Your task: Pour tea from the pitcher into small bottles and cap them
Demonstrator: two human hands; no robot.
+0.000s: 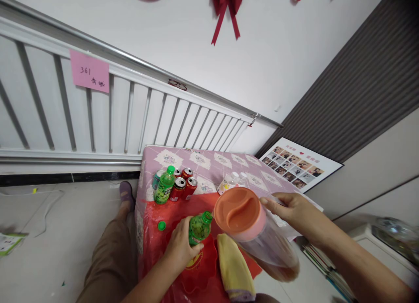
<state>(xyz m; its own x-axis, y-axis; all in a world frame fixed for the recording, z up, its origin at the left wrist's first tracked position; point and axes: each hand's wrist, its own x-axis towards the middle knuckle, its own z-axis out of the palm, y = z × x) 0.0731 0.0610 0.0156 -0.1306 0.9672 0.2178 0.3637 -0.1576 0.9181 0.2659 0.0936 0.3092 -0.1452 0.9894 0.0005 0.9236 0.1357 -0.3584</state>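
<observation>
My left hand (179,245) is wrapped round an uncapped green plastic bottle (198,228), held over a red scalloped tray (204,272). In my right hand (291,207) is the handle of a clear pitcher (268,250) with an orange lid (237,211). The pitcher is tilted, its lid end close to the bottle's mouth, and brown liquid lies toward its base. Whether lid and bottle touch, I cannot tell. A green cap (161,225) lies left of the bottle. Right of the tray is a folded yellow cloth (234,268).
Beyond my left hand stand a capped green bottle (164,187), several red cans (178,188) and a teal can (157,179). Clear bottles with white caps (235,177) stand behind the pitcher. A white radiator (147,115) and a photo board (294,165) border the patterned tablecloth (170,158).
</observation>
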